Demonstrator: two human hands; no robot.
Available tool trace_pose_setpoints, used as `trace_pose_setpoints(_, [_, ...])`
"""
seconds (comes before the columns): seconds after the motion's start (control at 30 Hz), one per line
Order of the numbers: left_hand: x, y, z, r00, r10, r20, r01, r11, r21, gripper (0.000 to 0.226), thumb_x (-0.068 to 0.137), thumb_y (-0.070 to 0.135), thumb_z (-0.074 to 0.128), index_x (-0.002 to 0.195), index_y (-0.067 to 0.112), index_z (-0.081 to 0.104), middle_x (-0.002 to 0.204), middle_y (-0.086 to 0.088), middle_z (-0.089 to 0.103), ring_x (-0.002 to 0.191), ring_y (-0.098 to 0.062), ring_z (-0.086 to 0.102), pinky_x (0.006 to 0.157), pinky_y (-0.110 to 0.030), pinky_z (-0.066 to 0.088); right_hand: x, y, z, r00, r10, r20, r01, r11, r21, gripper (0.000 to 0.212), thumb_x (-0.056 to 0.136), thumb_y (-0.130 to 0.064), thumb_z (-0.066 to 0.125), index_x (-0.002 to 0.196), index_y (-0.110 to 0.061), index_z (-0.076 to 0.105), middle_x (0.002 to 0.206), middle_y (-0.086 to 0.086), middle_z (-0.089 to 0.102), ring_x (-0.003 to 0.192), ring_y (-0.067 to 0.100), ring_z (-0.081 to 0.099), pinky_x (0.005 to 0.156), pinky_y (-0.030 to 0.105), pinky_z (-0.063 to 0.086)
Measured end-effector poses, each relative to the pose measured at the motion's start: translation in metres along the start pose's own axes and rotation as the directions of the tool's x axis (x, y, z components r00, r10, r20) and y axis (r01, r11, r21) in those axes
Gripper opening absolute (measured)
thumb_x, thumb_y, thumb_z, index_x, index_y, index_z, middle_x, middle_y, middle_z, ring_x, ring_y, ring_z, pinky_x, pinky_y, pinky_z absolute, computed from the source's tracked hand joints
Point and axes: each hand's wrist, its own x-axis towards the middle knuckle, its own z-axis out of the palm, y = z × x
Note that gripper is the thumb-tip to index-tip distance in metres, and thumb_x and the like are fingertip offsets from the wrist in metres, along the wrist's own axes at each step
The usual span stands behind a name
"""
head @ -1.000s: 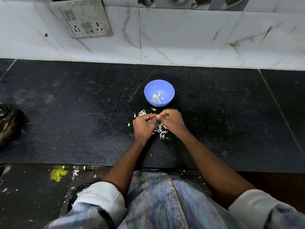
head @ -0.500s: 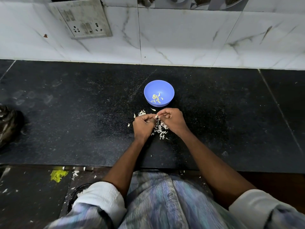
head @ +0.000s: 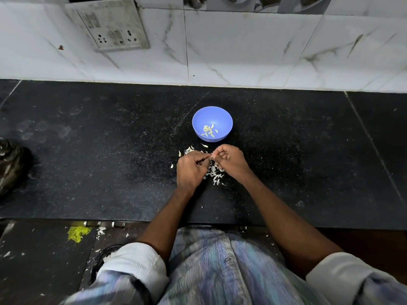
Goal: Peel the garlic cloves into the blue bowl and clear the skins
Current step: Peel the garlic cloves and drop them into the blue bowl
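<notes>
You have some peeled cloves (head: 209, 130) already in the blue bowl (head: 228, 125), both your left hand (head: 191, 169) and right hand (head: 230, 160) pinch one small clove (head: 211, 156) just near it, and the skins (head: 214, 173) on the counter (head: 99, 150) are not yet cleared.

Dim, cool overhead light is reflected softly by the white tiled wall (head: 242, 47); the black counter (head: 99, 150) is left dark, and wide-angle bending is seen at the edges
</notes>
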Motion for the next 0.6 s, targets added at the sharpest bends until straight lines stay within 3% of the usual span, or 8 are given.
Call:
trace_pose_setpoints(0.17, [-0.0034,0.0024,0.0011,0.998,-0.057,-0.023,0.055,0.996,-0.066,0.012,0.088,0.018,0.081,0.098,0.023,0.086,0.083,0.009,0.079,0.071,-0.002,0.071,0.069,-0.025,0.059,0.0012,0.0034,0.0029,0.999,0.029,0.018,-0.03,0.997,0.075,0.01,0.091,-0.007,0.071,0.084,-0.014,0.07,0.069,-0.005,0.07,0.064,0.013,0.065,0.069,0.042,0.06])
trace_pose_setpoints(0.27, [-0.0045,0.0047,0.0052,0.984,-0.176,-0.02,0.171,0.973,-0.156,0.008,0.09,0.02,0.081,0.095,0.019,0.086,0.067,0.008,0.075,0.056,0.002,0.061,0.062,-0.026,0.056,-0.0003,0.004,0.0021,1.0,0.024,0.013,-0.026,0.992,0.121,0.005,0.09,-0.013,0.076,0.089,-0.013,0.071,0.077,0.007,0.073,0.066,0.014,0.067,0.066,0.038,0.06])
trace_pose_setpoints(0.4, [-0.0009,0.0008,0.0064,0.95,-0.309,0.038,0.306,0.903,-0.3,0.013,0.086,0.032,0.079,0.094,0.024,0.086,0.075,0.006,0.079,0.068,-0.011,0.073,0.074,-0.042,0.065,-0.0021,0.0045,-0.0005,1.0,0.013,0.001,-0.013,0.982,0.188,0.007,0.09,-0.004,0.075,0.093,-0.01,0.076,0.083,0.014,0.076,0.068,0.013,0.067,0.062,0.027,0.056])
trace_pose_setpoints(0.5, [-0.0016,0.0018,0.0066,0.937,-0.339,0.083,0.345,0.866,-0.363,0.009,0.087,0.031,0.077,0.083,0.034,0.085,0.077,0.001,0.08,0.074,-0.028,0.078,0.077,-0.053,0.065,-0.0018,0.0037,0.0006,0.999,0.029,-0.027,-0.023,0.98,0.198,0.011,0.089,-0.001,0.074,0.09,-0.011,0.077,0.08,0.009,0.076,0.067,0.011,0.068,0.062,0.025,0.055])
trace_pose_setpoints(0.6, [-0.0024,-0.0001,0.0093,0.937,-0.328,0.124,0.35,0.86,-0.371,0.013,0.087,0.038,0.076,0.086,0.03,0.085,0.077,-0.003,0.08,0.072,-0.026,0.076,0.078,-0.058,0.064,-0.0003,0.0021,0.0019,0.998,0.045,-0.039,-0.035,0.974,0.224,0.014,0.089,0.001,0.074,0.1,-0.008,0.076,0.082,0.009,0.077,0.068,0.012,0.069,0.061,0.024,0.055])
